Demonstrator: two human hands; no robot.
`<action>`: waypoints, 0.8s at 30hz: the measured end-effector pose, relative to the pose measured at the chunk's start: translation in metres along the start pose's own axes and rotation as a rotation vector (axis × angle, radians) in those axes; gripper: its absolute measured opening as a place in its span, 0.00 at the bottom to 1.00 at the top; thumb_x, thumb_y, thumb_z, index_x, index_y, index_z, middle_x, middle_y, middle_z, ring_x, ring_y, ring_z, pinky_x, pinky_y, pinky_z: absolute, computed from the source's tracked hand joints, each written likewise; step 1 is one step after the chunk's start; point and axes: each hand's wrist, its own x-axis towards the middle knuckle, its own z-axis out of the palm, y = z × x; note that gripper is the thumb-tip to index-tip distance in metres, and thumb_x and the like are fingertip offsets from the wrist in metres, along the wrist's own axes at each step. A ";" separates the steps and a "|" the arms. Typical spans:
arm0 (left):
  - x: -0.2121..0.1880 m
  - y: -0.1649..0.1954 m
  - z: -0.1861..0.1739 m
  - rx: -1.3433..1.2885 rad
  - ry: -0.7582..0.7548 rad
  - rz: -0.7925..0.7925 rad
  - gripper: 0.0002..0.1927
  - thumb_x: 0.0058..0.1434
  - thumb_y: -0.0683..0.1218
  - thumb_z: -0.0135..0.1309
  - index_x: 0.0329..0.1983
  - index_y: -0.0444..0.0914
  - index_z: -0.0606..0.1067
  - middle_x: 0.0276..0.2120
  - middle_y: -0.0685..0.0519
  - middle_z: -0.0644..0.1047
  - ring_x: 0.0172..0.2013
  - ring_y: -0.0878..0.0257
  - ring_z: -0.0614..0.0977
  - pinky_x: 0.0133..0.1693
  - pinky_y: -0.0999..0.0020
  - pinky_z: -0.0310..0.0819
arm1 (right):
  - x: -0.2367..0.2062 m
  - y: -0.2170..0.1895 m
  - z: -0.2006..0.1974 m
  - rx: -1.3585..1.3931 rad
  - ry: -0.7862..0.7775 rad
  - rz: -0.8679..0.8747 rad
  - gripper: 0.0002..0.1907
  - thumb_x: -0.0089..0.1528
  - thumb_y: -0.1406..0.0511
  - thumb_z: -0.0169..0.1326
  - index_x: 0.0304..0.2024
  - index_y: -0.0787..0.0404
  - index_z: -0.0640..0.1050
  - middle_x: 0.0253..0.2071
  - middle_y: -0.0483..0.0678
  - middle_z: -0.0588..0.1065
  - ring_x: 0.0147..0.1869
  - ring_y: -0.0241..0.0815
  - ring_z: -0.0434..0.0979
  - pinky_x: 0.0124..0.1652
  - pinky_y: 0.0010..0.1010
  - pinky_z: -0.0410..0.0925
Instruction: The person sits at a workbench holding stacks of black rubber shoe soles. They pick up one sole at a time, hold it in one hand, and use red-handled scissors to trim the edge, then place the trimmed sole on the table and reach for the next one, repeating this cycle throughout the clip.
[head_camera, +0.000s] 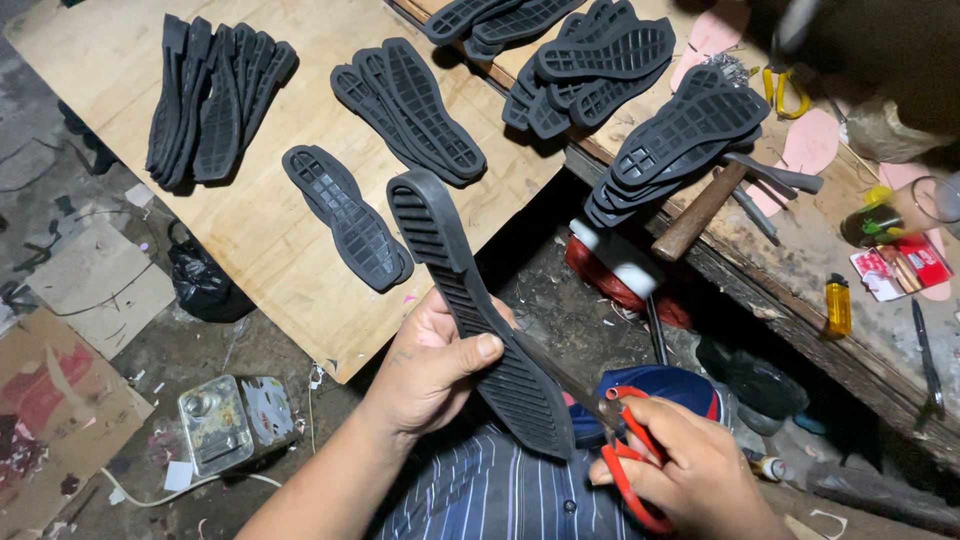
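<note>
Bare plywood board (120, 90) lies open along its near and left edges; sole stacks (215, 95) crowd its far edge, blocking passage there.

A shoemaking workshop: stacks of black rubber soles (690, 125) cover a plywood board (270, 230) beyond the fingers, a hammer (705, 205) and pink insole cutouts (810, 140) lie on the worn wooden tabletop (800, 290) to their right, above a grimy, littered floor (130, 330).

We see our own two bare hands and forearms: no gloves, rings or watch on the left hand (425, 365) or the right hand (690, 475). No sleeves reach our wrists. Below them we wear a dark blue shirt (480, 495) with thin white vertical stripes and small dark buttons.
</note>
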 end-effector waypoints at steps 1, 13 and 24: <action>0.000 0.000 0.001 -0.005 -0.004 0.001 0.15 0.63 0.36 0.61 0.50 0.34 0.72 0.44 0.48 0.79 0.45 0.59 0.82 0.51 0.61 0.77 | 0.000 0.000 0.001 -0.001 0.017 0.002 0.30 0.43 0.59 0.75 0.47 0.59 0.82 0.29 0.46 0.80 0.27 0.36 0.79 0.30 0.27 0.72; 0.005 -0.017 -0.002 -0.301 -0.005 -0.065 0.15 0.67 0.41 0.60 0.54 0.33 0.72 0.44 0.49 0.77 0.42 0.62 0.81 0.47 0.65 0.79 | 0.002 0.015 0.025 0.291 -0.092 0.230 0.36 0.42 0.65 0.76 0.54 0.58 0.81 0.30 0.48 0.80 0.30 0.36 0.79 0.33 0.29 0.72; 0.005 -0.026 -0.008 -0.321 -0.008 -0.114 0.13 0.65 0.41 0.62 0.50 0.34 0.74 0.43 0.49 0.79 0.43 0.60 0.83 0.48 0.63 0.80 | 0.006 0.006 0.023 0.194 -0.029 0.075 0.35 0.41 0.65 0.75 0.52 0.61 0.81 0.36 0.46 0.80 0.34 0.35 0.83 0.37 0.28 0.75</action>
